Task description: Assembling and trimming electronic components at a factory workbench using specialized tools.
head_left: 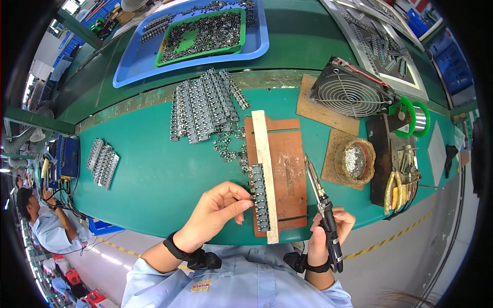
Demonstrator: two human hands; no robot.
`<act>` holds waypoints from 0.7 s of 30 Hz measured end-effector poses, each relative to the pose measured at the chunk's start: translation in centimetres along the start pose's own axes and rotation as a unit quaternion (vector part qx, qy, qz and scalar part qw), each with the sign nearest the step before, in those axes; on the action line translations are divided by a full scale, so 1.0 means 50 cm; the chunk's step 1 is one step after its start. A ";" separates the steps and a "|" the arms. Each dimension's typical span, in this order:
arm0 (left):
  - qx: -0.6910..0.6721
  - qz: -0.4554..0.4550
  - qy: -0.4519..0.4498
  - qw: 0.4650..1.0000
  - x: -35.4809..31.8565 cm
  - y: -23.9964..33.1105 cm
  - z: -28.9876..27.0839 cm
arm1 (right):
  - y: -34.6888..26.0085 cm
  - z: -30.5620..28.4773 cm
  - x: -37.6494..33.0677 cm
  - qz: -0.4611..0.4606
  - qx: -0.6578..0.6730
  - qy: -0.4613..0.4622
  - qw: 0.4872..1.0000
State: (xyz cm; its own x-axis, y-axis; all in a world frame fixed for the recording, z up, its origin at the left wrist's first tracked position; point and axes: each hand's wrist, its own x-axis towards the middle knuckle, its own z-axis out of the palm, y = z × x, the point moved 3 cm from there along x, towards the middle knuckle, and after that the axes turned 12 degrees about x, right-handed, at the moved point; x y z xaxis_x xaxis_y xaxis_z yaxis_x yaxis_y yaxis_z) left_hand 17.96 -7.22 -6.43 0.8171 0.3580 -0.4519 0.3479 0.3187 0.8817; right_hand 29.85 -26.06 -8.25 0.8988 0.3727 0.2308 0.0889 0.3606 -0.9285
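A strip of small dark circuit boards lies along the left side of a pale wooden bar, on a reddish-brown board. At the strip's left edge, my left hand is closed in a pinch, thumb and index finger meeting there; whatever they hold is too small to make out. My right hand grips a soldering iron by its black handle. The iron's tip points up and away, just beyond the brown board's right edge. Small loose metal parts lie scattered left of the bar.
More board strips are stacked at the back, and a smaller group lies left. Right stand a fan, a bowl of solder bits and a solder wire spool. A blue tray holds a green tray of parts.
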 end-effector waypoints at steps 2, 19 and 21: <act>-0.030 0.000 -0.001 1.000 0.003 0.000 0.005 | 0.000 0.001 0.000 0.001 -0.002 0.000 1.000; 0.010 -0.038 -0.047 0.998 0.009 0.002 0.004 | -0.006 -0.001 -0.002 0.042 0.019 -0.013 0.999; 0.039 -0.040 -0.058 0.997 0.009 0.004 0.003 | -0.006 -0.001 -0.002 0.041 0.019 -0.013 0.999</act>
State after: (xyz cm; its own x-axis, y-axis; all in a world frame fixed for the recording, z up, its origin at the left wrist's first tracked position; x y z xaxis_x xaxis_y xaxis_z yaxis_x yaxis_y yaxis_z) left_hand 18.44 -7.14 -6.44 0.8317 0.2280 -0.5062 0.4450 0.2713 0.8534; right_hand 29.78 -26.25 -7.99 0.8910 0.4242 0.1616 -0.0022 0.3601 -0.9329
